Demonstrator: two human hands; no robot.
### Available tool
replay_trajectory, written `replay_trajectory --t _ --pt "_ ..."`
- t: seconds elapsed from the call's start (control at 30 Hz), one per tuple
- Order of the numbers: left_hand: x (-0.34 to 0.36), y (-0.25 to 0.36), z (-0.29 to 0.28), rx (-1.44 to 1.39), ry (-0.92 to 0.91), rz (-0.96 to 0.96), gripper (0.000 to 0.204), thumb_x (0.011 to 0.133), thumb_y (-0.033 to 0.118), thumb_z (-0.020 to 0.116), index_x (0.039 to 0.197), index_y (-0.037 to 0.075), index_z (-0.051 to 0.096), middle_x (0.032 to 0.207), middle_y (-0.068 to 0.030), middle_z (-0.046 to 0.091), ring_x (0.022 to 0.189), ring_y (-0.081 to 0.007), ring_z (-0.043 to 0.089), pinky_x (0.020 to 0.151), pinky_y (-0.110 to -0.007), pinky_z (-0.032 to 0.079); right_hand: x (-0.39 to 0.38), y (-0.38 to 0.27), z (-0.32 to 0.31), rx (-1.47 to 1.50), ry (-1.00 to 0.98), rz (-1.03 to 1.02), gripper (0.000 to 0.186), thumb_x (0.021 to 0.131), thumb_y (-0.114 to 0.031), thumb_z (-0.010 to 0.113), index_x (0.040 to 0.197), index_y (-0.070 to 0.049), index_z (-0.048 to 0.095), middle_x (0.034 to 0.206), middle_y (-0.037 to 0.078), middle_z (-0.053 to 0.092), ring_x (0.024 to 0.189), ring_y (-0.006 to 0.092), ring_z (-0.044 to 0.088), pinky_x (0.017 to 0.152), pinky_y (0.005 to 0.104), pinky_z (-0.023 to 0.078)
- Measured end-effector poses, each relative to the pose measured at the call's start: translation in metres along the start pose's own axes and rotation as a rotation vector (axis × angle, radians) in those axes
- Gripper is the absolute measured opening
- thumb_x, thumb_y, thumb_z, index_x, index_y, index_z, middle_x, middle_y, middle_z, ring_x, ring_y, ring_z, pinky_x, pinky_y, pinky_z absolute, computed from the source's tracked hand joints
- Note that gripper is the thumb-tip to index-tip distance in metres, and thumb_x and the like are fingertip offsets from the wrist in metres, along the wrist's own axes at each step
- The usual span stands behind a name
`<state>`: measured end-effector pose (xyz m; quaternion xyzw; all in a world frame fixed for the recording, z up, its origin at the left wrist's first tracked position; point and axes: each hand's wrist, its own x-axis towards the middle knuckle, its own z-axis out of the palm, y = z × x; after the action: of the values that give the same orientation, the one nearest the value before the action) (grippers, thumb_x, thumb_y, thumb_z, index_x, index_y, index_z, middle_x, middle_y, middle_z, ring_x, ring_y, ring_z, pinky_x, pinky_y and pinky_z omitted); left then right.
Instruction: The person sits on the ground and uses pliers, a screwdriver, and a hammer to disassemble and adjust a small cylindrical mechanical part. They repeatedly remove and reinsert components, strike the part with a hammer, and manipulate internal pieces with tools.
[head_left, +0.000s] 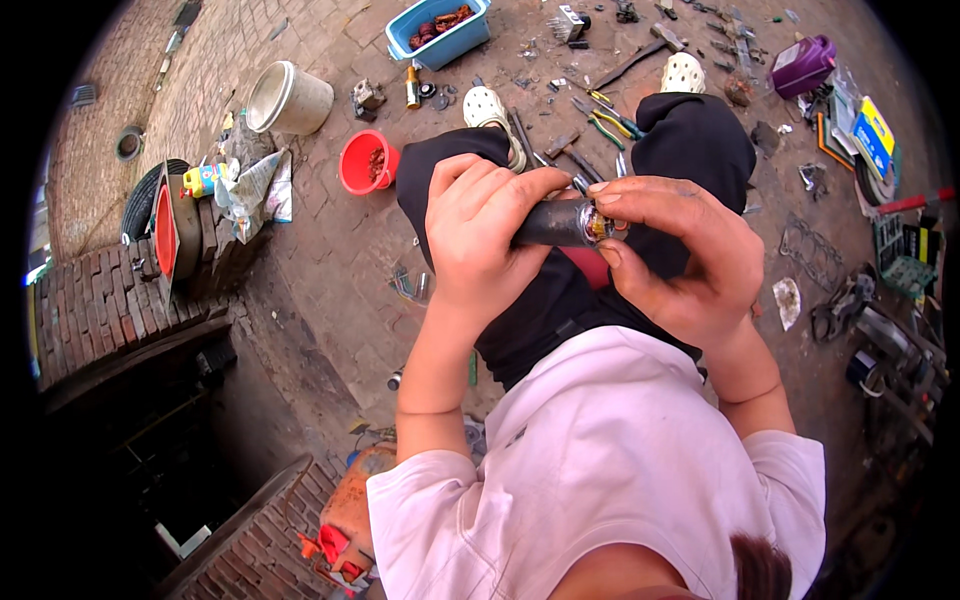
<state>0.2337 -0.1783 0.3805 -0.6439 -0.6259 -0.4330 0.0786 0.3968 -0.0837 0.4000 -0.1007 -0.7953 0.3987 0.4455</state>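
Hands first: the left hand [480,228] is curled snugly around a black cylinder [548,224], which lies roughly level across the lap. The right hand [697,243] is partly open, thumb and forefinger spread to either side of the cylinder's exposed end [597,225]; whether they grip the rim or only touch it, I cannot tell. Coppery and pale parts show in that end; finer detail is too small to read.

Risk 1: scratched or pricked fingertips, should the inner parts have sharp edges. Cause: bare skin right at the opening. Risk 2: the cylinder twists or slides within the left hand if the right pushes unevenly; its wall looks smooth. Risk 3: a small inner part springs out or breaks under a hard pull.

Beyond the hands, between the shoes: pliers [606,130] and a hammer [563,143] on the ground [345,265]. Left of the left hand: a red bucket [391,162] with brownish pieces inside. Ahead of both hands: scattered scraps and a blue basin [463,47]. A dropped part could easily be lost among that litter, cause being its similar size and dull colour.
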Motion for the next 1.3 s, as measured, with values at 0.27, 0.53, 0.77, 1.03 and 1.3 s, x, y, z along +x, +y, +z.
replay_trajectory --t 0.27,0.53,0.77,1.03,1.3 --pt "-0.001 0.000 0.003 -0.013 0.013 -0.024 0.026 0.060 0.010 0.076 0.084 0.010 0.067 0.064 -0.0008 0.057 0.059 -0.0182 0.056 0.072 -0.032 0.041 -0.001 0.001 0.002 -0.015 0.005 0.011 0.024 0.071 0.002 0.073 0.094 0.001 0.067 0.088 0.012 0.069 0.080 0.0252 0.069 0.069 0.0308 0.056" --pt "-0.008 -0.006 0.001 0.419 0.214 0.181 0.026 0.066 0.010 0.076 0.091 0.011 0.070 0.064 0.0037 0.054 0.059 -0.0138 0.053 0.070 -0.030 0.038 -0.004 0.002 0.005 -0.035 0.000 0.014 0.025 0.070 0.001 0.073 0.094 0.000 0.067 0.089 0.013 0.069 0.081 0.0258 0.069 0.070 0.0314 0.056" --pt "-0.019 0.000 -0.014 0.575 0.245 0.237 0.029 0.073 0.007 0.078 0.099 0.014 0.069 0.072 0.0070 0.058 0.065 -0.0117 0.055 0.076 -0.030 0.038 -0.008 0.001 0.010 -0.098 -0.003 -0.111 0.024 0.071 -0.006 0.075 0.093 -0.001 0.067 0.085 0.011 0.069 0.075 0.0238 0.070 0.064 0.0301 0.057" --pt "-0.023 -0.004 -0.012 0.511 0.324 0.257 0.026 0.076 0.008 0.077 0.098 0.015 0.065 0.074 0.0063 0.057 0.067 -0.0123 0.055 0.075 -0.030 0.039 -0.010 -0.003 0.018 -0.047 0.006 -0.135 0.025 0.071 -0.008 0.076 0.094 -0.002 0.069 0.083 0.009 0.069 0.070 0.0214 0.069 0.058 0.0275 0.055" --pt "-0.022 -0.014 0.017 -0.417 0.212 0.055 0.026 0.068 0.014 0.079 0.091 0.007 0.068 0.064 0.0004 0.057 0.057 -0.0161 0.053 0.062 -0.030 0.039 -0.003 -0.008 0.015 0.056 -0.084 -0.051 0.030 0.065 -0.007 0.079 0.094 -0.005 0.070 0.078 0.009 0.067 0.065 0.0211 0.067 0.055 0.0277 0.052"
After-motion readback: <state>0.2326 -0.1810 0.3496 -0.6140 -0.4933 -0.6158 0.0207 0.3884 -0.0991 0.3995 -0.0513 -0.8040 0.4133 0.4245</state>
